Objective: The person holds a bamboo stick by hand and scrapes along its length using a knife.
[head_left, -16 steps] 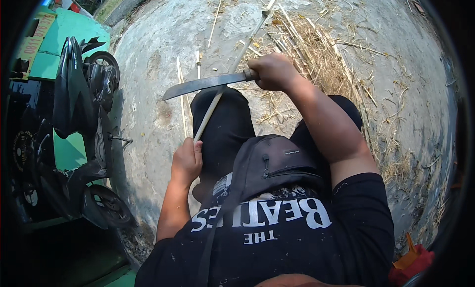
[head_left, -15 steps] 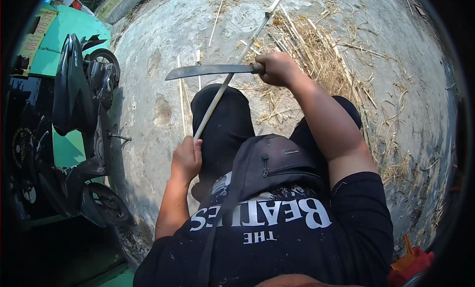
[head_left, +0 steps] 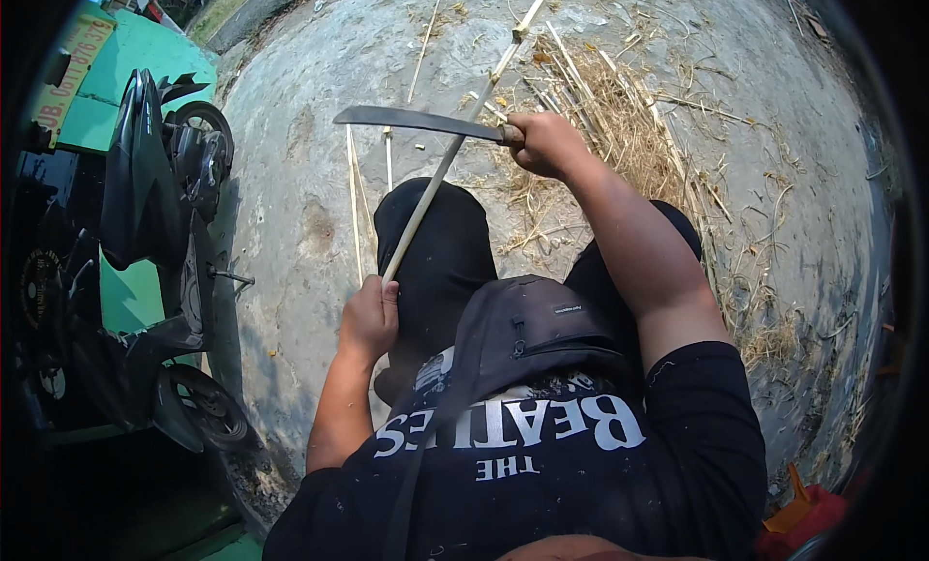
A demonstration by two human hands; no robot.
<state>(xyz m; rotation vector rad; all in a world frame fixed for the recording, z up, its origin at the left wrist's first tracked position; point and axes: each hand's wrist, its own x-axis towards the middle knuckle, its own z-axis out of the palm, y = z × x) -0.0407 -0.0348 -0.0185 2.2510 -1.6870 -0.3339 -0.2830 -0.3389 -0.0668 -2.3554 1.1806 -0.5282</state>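
My left hand is closed around the near end of a long pale bamboo strip. The strip slants away over my left knee toward the far ground, and pale nodes show along its far part. In my right hand is a machete, gripped by its short wooden handle. Its dark curved blade points left and lies across the strip beyond my knee, seemingly against it. My left hand sits low beside my left thigh, well nearer than the blade.
Dry shavings and several loose bamboo strips litter the concrete ground. A dark motorcycle stands at the left beside a green surface. Over my lap rests a dark sling bag. Something red lies at the lower right.
The machete has shifted slightly up the strip and to the right, and its blade now tilts with the tip higher. The left hand keeps its hold, nearly in place.
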